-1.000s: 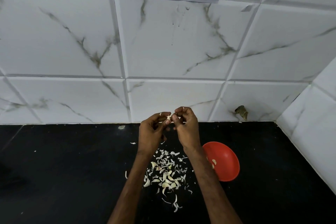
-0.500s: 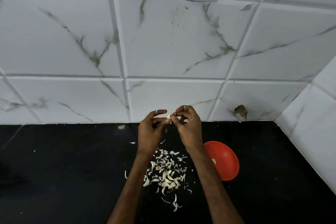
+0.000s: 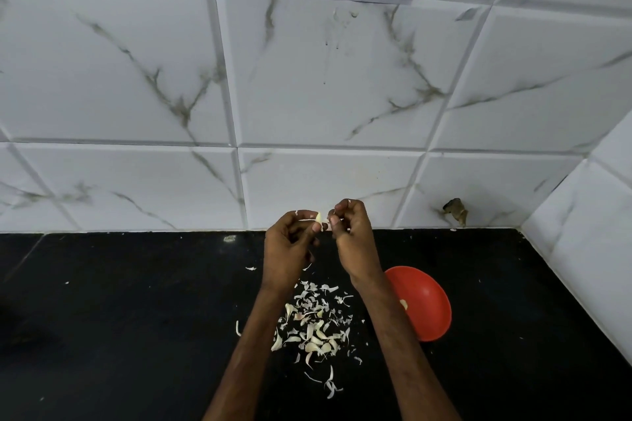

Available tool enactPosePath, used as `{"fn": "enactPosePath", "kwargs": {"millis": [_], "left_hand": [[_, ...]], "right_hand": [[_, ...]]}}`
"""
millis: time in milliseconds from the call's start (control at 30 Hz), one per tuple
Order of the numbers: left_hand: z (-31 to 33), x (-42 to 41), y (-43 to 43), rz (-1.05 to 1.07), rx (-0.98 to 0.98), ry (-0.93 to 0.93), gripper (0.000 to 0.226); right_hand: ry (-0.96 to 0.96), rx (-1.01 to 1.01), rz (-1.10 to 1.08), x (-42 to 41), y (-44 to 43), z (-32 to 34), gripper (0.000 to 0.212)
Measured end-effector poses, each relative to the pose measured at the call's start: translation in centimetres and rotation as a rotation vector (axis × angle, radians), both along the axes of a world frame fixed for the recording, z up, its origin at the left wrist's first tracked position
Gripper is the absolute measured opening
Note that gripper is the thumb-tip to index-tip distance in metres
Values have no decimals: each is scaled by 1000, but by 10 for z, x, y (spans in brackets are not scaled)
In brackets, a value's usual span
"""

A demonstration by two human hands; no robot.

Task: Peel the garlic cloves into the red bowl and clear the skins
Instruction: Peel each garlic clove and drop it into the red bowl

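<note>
Garlic clove [image 3: 318,217] pinched above the black counter [image 3: 136,318]

In the head view, the clove is gripped at the fingertips of the left hand [image 3: 289,249], raised before the tiled wall [image 3: 307,96]. The right hand [image 3: 355,243] is held just beside it, fingers curled; whether skin is pinched there cannot be told. Loose skins [image 3: 314,325] are scattered between the forearms. The red bowl [image 3: 427,304] is seen right of them, a peeled clove [image 3: 404,304] inside

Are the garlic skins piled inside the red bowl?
No, the skins lie loose on the black counter, beside the red bowl.
</note>
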State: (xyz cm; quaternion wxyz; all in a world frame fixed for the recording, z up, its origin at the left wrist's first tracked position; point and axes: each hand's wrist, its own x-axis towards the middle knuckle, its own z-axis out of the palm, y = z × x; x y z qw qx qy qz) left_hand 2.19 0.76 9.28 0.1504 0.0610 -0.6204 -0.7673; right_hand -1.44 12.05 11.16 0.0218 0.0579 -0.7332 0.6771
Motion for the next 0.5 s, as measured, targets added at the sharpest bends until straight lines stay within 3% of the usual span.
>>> {"fn": "enactPosePath", "kwargs": {"millis": [133, 267, 367, 500], "left_hand": [[-1, 1, -2, 22, -42, 5, 17], [-2, 0, -3, 51, -106, 27, 19], [-3, 0, -3, 72, -165, 39, 19], [-4, 0, -3, 75, -216, 70, 19]], "right_hand": [[8, -37, 9, 1, 5, 2, 17], [-74, -205, 16, 3, 13, -2, 8], [33, 65, -72, 3, 18, -9, 11], [183, 550, 35, 1, 23, -20, 36]]}}
